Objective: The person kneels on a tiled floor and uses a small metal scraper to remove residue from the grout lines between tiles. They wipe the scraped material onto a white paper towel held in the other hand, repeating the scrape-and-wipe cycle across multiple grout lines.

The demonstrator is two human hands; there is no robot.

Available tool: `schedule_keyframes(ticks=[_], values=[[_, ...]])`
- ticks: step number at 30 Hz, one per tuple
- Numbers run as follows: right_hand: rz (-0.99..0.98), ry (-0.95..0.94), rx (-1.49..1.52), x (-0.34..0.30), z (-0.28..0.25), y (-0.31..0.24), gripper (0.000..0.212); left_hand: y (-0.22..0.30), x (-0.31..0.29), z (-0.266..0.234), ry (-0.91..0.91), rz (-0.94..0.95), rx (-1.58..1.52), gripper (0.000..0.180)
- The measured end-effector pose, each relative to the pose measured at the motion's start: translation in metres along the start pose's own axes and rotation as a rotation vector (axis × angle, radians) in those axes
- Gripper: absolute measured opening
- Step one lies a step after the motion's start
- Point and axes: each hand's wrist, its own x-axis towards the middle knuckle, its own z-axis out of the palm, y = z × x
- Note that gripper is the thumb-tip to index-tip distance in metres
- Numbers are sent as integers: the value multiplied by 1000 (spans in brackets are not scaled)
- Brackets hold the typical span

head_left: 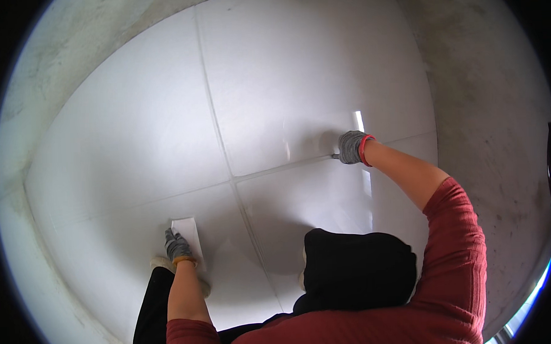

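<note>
Okay, so both hands [178,245] are in grey knit gloves, left one with an orange cuff, right one with a red cuff. Left hand's got its fingers closed on the left side of a white board [188,231], sort of a long flat rectangle, down near the left shoe [160,263]. Can't tell if the board touches the floor [134,116] or is held just above it.

Right hand [351,147] is way out at the end of a stretched arm, fingers curled in tight around a small dark tool [335,156]. Only the tip pokes out, and it's right at the crosswise seam [287,165] between the big pale tiles, to the right of where the seams cross. The rest of the tool is hidden by the glove.

Person's crouched low, black trousers [361,269], red sleeves [454,244] pushed up to about the elbows. Rough grey wall [479,92] on the right, and bright light reflecting off the tiles near the right hand.
</note>
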Motion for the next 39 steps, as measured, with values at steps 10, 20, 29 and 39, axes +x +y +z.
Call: schedule_keyframes(ticks=[10, 20, 29, 39], values=[[112, -93, 72, -8, 49, 126, 55, 25, -68, -36, 85, -102, 169, 45], [357, -185, 47, 21, 81, 181, 31, 120, -28, -9, 95, 196, -399, 31], [756, 551, 772, 10, 128, 184, 29, 303, 23, -20, -403, 114, -1110, 22], [684, 1349, 2303, 54, 126, 152, 32, 259, 18, 25, -728, 35, -1439, 31]])
